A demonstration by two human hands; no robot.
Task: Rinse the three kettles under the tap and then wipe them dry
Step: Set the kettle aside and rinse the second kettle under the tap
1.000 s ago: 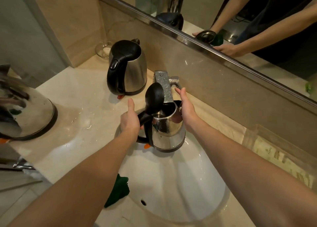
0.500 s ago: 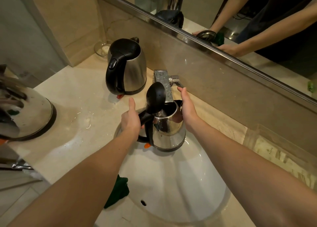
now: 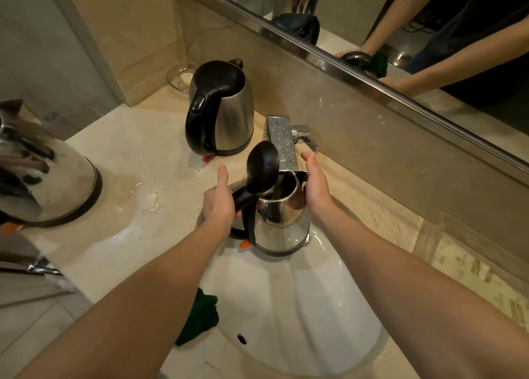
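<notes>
The open kettle (image 3: 282, 221) stands over the sink (image 3: 315, 335) right under the tap (image 3: 282, 142); the left hand (image 3: 219, 204) is wrapped round its black handle, the right hand (image 3: 316, 189) flat against its side, fingers together. Wet steel looks slippery and will grow heavier as it fills, so the handle seems the safest hold. Whether water runs cannot be made out, and a third kettle (image 3: 48, 178) left of the tap is cut off.

Dim warm indoor light, soft shadows, glare on steel, wide-angle bending at edges, slight softness

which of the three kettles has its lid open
The kettle held over the sink under the tap; its black lid stands up. The one by the wall is closed; the far-left one's top is cut off.
</notes>
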